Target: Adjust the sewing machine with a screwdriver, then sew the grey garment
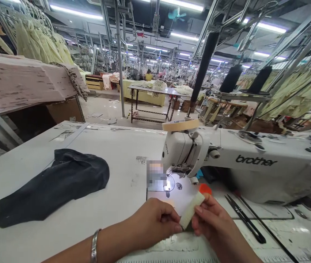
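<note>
My left hand (162,221), with a silver bangle on its wrist, pinches the lower end of a short pale yellow-green fabric strip (192,210). My right hand (212,219) grips the strip's other side between thumb and fingers. Both hands are just in front of the white sewing machine (188,149), whose lit needle area lies a little beyond them. Behind the right fingertips shows a round orange-red piece (205,189). A dark navy fabric piece (53,186) lies flat on the table at the left, apart from both hands.
Black tweezers (245,219) and a thin dark rod (265,224) lie right of my right hand. A tape roll (181,125) rests on the machine head. Stacked pink fabric (26,80) stands beyond the table's left edge. A ruler scale (144,260) runs along the front edge.
</note>
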A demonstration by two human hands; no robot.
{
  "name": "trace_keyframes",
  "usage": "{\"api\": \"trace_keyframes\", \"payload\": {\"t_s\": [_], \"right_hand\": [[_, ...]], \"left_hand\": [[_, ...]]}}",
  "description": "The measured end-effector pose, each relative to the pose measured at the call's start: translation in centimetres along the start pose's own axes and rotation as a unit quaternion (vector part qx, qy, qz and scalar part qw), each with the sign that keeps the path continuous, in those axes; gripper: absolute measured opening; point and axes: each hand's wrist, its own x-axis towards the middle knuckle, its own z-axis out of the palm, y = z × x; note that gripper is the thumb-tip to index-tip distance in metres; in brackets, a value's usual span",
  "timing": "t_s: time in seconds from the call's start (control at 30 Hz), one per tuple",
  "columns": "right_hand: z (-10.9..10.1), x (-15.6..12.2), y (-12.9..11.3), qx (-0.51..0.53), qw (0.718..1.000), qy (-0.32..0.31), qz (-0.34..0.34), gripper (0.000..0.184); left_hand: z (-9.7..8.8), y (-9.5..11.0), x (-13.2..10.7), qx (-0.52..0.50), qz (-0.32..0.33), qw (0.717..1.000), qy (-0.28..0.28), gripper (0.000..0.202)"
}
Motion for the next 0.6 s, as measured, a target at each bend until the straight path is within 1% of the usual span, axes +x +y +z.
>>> {"api": "trace_keyframes", "payload": {"t_s": [0.07, 0.13, 0.17, 0.23, 0.3, 0.37, 0.43, 0.53, 0.6], "right_hand": [[-0.1, -0.4, 0.1, -0.014, 0.999, 0.008, -0.045, 0.028], [-0.4, -0.8, 0.4, -0.059, 0.991, 0.005, -0.118, 0.022], [-0.6, -1.0, 0.5, -0.097, 0.981, 0.005, -0.167, 0.019], [-1.0, -1.4, 0.8, -0.177, 0.948, 0.009, -0.265, 0.014], [-1.5, -1.6, 1.1, -0.240, 0.911, 0.013, -0.336, 0.011], [-1.8, -1.6, 1.2, -0.292, 0.878, -0.004, -0.378, 0.010], [-2.2, -1.5, 1.3, -0.338, 0.849, -0.015, -0.406, 0.014], [-2.7, -1.2, 1.5, -0.366, 0.822, -0.009, -0.436, 0.019], [-2.9, -1.1, 1.7, -0.380, 0.807, -0.017, -0.453, 0.021]], "left_hand": [[0.0, 0.1, 0.0, -0.016, -0.010, 1.000, 0.008, 0.023], [0.1, 0.3, 0.0, -0.054, -0.015, 0.998, 0.023, 0.031], [0.1, 0.4, 0.0, -0.078, -0.016, 0.996, 0.032, 0.039], [0.2, 0.7, -0.2, -0.131, -0.012, 0.990, 0.041, 0.057], [0.5, 0.9, -0.4, -0.188, -0.009, 0.982, 0.032, 0.064], [0.9, 1.1, -0.6, -0.238, -0.009, 0.971, 0.013, 0.060], [1.4, 1.1, -0.9, -0.271, -0.009, 0.963, -0.002, 0.054], [2.3, 1.1, -1.2, -0.295, -0.016, 0.955, -0.013, 0.050], [2.8, 1.0, -1.4, -0.288, -0.033, 0.957, -0.021, 0.047]]}}
